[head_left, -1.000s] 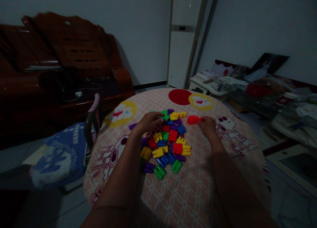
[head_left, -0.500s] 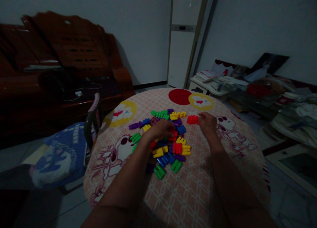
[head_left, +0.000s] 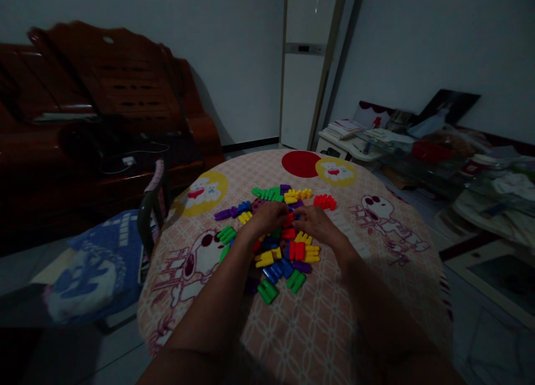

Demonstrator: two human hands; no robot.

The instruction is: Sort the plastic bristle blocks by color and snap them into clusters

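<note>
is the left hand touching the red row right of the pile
Apart: in the head view, a clear gap separates left hand from red row.

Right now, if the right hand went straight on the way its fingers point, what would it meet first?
Probably the red block between the hands, with the left hand just beyond. Depth is unclear: the right hand may already touch that block.

The left forearm and right forearm are bare, tapering to slimmer bare wrists.
</note>
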